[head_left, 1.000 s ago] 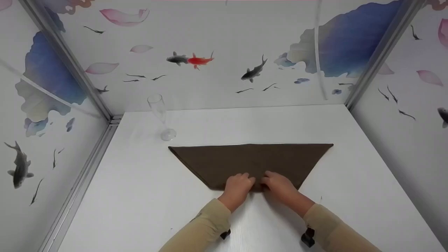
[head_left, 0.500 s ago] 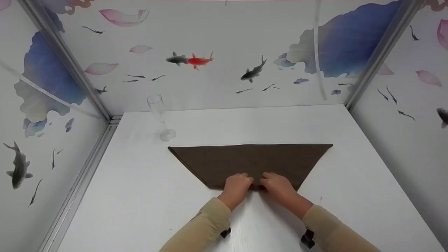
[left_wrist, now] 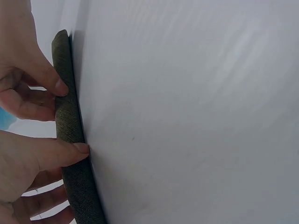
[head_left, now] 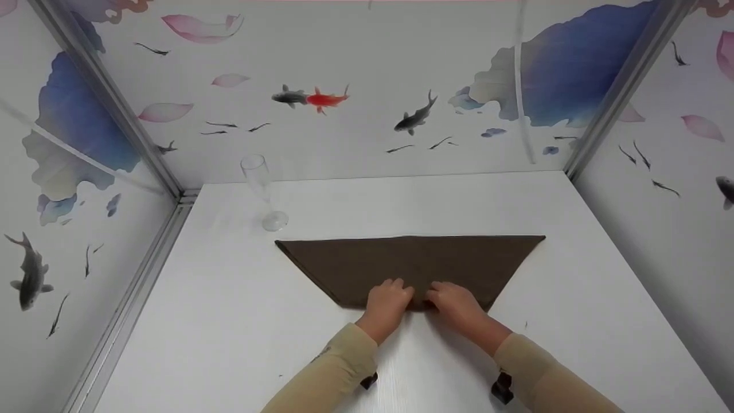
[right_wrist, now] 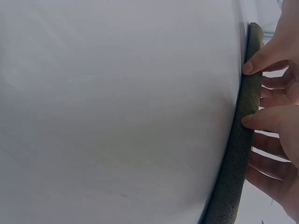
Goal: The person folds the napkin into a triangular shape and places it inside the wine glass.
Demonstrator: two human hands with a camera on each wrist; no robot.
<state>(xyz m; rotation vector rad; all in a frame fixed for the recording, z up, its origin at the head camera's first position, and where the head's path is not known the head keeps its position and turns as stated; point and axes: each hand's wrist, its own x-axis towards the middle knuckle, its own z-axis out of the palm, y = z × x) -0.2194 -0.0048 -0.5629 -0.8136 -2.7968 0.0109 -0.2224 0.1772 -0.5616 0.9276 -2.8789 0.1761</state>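
A dark brown cloth napkin (head_left: 355, 261) lies on the table in a trapezoid, its long side away from me. Its near edge is a rounded roll, seen close as a dark tube (left_wrist: 69, 114) in the left wrist view. My left hand (head_left: 389, 303) grips this roll just left of its middle, thumb on the near side and fingers over the far side. Just to the right, my right hand (head_left: 457, 305) holds the roll in the same way. Both thumbs press the cloth in the right wrist view, where the right thumb (right_wrist: 259, 120) is nearer the camera.
A clear stemmed glass (head_left: 261, 186) stands upright at the back left, beyond the napkin's left corner. Walls printed with fish and petals enclose the white table (head_left: 229, 321) at the back and both sides.
Both hands have shifted very slightly away from me along with the rolled near edge, and the left fingers have moved a little farther over it. The glass has stayed put.
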